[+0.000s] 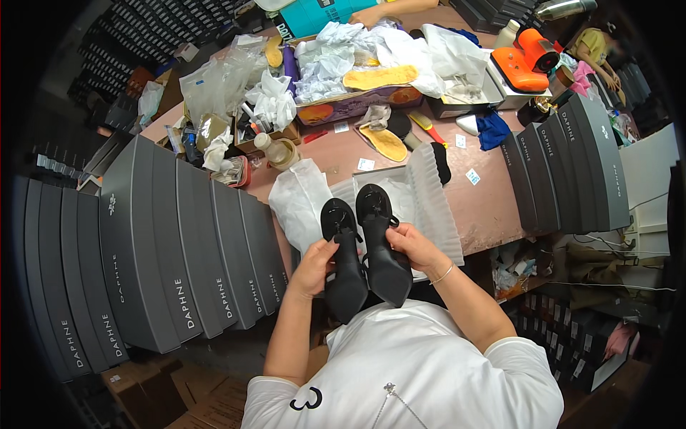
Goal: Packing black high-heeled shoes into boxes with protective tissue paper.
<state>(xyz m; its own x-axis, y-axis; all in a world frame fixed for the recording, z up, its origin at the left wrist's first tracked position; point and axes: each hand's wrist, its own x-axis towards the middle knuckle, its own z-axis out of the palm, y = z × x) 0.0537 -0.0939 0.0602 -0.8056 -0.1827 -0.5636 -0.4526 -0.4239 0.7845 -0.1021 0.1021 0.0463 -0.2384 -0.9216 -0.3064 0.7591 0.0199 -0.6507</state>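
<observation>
Two black shoes with small bows are held side by side in front of my body, heels toward the table and soles partly showing. My left hand [314, 267] is closed round the left shoe [346, 275]. The right shoe [386, 264] is gripped by my right hand [412, 246], its thumb pressed near the strap. Beyond the shoes lies an open shoebox [389, 175] lined with white tissue paper. A sheet of white wrapping [303, 194] lies at its left, and ribbed foam [437, 207] stands along its right side.
Grey shoeboxes [146, 243] stand in rows at my left, more shoeboxes [572, 164] at the right. Across the pink table [489, 200] are a yellow insole [384, 145], a tape roll [284, 154], a carton of crumpled paper [357, 105] and an orange device [525, 63]. Another person's arm [400, 8] reaches in at the far edge.
</observation>
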